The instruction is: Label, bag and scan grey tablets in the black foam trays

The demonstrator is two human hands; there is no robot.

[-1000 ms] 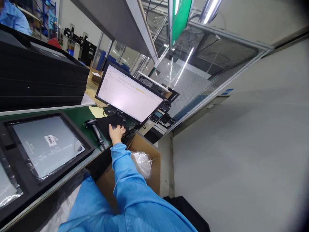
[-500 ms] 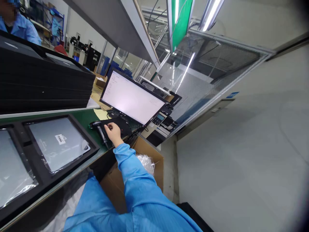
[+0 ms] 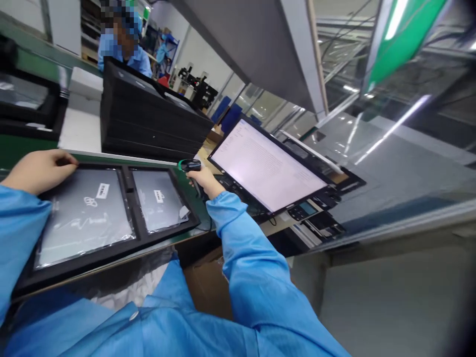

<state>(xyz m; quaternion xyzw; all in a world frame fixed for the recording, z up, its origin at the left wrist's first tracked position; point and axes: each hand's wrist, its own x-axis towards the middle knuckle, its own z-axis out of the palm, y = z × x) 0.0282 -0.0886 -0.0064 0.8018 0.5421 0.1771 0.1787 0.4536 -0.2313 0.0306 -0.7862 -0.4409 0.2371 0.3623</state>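
Our right hand [image 3: 206, 181] grasps the scanner [image 3: 192, 165], head leftward, just right of the tray [image 3: 138, 218]; our left hand [image 3: 41, 171] meets its far-left corner, grip unclear.

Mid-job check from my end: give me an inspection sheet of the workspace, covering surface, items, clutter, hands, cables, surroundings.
Surface: green bench top, partly covered.
Job's things: black tray holding two flat panels in clear film, each with a white label; scanner off the tray.
Clutter: stack of black trays behind; cardboard box below the bench edge.
Hands: left hand at the tray's far left corner, grip unclear; right hand grasping the scanner.
Cables: dark loop under the lit monitor.
Surroundings: co-worker beyond the stack.
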